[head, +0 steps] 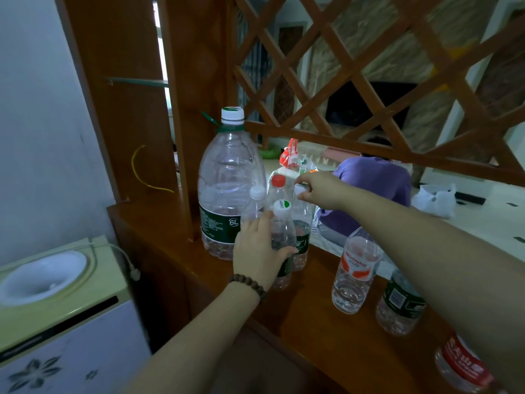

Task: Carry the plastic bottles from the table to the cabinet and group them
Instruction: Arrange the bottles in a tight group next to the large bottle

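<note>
One head-worn wide-angle view looks forward and down from close above the cabinet top (298, 317), with a wooden lattice (355, 81) far behind and a white wall (37, 123) left.

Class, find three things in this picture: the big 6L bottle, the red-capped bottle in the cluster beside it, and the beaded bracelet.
6L bottle (227, 177), head view, on its clear upper body.
Red-capped bottle (278, 180), head view, on its red cap.
Beaded bracelet (250, 284), head view, on the beads across the left wrist.
</note>
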Tool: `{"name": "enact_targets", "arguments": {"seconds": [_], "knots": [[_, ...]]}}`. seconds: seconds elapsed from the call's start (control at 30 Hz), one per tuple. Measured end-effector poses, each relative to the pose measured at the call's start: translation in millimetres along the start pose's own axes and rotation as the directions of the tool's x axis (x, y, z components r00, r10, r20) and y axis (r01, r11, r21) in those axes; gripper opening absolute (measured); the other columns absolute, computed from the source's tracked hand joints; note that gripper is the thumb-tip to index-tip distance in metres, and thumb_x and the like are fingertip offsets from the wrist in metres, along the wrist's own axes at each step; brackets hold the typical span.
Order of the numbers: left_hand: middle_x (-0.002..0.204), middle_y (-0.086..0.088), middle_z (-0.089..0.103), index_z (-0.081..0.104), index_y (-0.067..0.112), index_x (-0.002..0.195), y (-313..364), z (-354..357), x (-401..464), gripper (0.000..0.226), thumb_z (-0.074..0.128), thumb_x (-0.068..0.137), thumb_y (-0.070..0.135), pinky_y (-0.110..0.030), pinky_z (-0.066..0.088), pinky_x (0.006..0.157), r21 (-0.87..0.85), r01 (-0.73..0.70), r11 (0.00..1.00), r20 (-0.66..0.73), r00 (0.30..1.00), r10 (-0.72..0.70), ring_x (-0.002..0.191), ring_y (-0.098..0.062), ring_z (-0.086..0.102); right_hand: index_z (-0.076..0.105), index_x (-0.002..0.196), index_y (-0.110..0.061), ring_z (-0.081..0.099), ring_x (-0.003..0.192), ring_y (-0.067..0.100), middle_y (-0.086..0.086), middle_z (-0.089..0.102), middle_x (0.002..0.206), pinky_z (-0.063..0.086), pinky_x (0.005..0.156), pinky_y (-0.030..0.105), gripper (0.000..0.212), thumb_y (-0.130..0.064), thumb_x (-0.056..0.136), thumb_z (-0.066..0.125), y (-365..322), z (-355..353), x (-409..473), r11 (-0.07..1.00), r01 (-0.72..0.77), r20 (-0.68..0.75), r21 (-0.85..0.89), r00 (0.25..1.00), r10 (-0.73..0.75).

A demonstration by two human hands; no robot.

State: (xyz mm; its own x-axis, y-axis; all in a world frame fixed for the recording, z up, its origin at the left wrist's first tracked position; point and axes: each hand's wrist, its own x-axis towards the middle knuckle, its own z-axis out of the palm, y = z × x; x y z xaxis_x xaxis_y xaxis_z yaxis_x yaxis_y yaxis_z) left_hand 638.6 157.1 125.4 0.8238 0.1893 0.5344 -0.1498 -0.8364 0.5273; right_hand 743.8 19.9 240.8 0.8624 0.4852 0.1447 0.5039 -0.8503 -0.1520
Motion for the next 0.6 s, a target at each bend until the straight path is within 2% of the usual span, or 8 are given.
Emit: {"name": "enact_targets", "arguments": {"seconds": [0.13, 0.27, 0.4, 0.5, 0.6], "knots": [[0.125, 0.0, 0.052, 0.046, 0.016, 0.133, -4, 5, -4, 0.085, 0.075, 0.065, 0.058, -0.031, 0.04, 0.099, 0.062, 0.006, 0.998, -0.065, 0.998, -0.002, 0.116, -0.017, 0.046, 0.052, 0.13, -0.015, 0.052, 0.111, 0.028, 0.011, 0.058, 0.123, 0.032, 0.078, 0.025, 0.04, -0.024, 0.091, 0.058, 1, -1, 3, 1.0, -0.023, 0.019, 0.013, 1.0, 0.022], [0.125, -0.007, 0.055, 0.053, 0.014, 0.129, -5, 5, -4, 0.088, 0.072, 0.059, 0.066, -0.039, 0.043, 0.09, 0.17, 0.006, 0.985, -0.176, 0.984, 0.024, 0.113, -0.027, 0.05, 0.049, 0.133, -0.016, 0.053, 0.113, 0.028, 0.011, 0.057, 0.126, 0.034, 0.081, 0.025, 0.046, -0.024, 0.089, 0.061, 4, -1, 1, 0.997, -0.044, 0.028, 0.061, 0.999, 0.042], [0.136, -0.006, 0.047, 0.048, 0.018, 0.134, -10, 4, -2, 0.092, 0.061, 0.062, 0.075, -0.04, 0.037, 0.095, 0.204, 0.017, 0.979, -0.129, 0.992, 0.009, 0.123, -0.026, 0.042, 0.04, 0.14, -0.019, 0.052, 0.115, 0.029, 0.012, 0.055, 0.131, 0.035, 0.083, 0.025, 0.058, -0.025, 0.088, 0.064, 7, 1, -2, 0.996, -0.058, 0.052, 0.071, 0.997, 0.055], [0.141, -0.006, 0.042, 0.043, 0.019, 0.137, -11, 1, -3, 0.094, 0.06, 0.064, 0.076, -0.041, 0.034, 0.1, 0.185, 0.022, 0.982, -0.093, 0.996, -0.005, 0.128, -0.025, 0.037, 0.034, 0.144, -0.021, 0.053, 0.115, 0.028, 0.011, 0.052, 0.136, 0.039, 0.091, 0.029, 0.067, -0.026, 0.086, 0.067, 8, -5, -8, 0.995, -0.059, 0.051, 0.082, 0.997, 0.055], [0.137, -0.009, 0.044, 0.044, 0.016, 0.135, -3, -3, -10, 0.089, 0.056, 0.068, 0.074, -0.046, 0.037, 0.101, 0.125, -0.019, 0.992, -0.144, 0.989, 0.037, 0.127, -0.027, 0.039, 0.032, 0.145, -0.021, 0.056, 0.114, 0.025, 0.01, 0.057, 0.129, 0.042, 0.09, 0.029, 0.07, -0.03, 0.085, 0.067, 12, -23, -22, 0.994, -0.064, 0.035, 0.094, 0.998, 0.061]]}}
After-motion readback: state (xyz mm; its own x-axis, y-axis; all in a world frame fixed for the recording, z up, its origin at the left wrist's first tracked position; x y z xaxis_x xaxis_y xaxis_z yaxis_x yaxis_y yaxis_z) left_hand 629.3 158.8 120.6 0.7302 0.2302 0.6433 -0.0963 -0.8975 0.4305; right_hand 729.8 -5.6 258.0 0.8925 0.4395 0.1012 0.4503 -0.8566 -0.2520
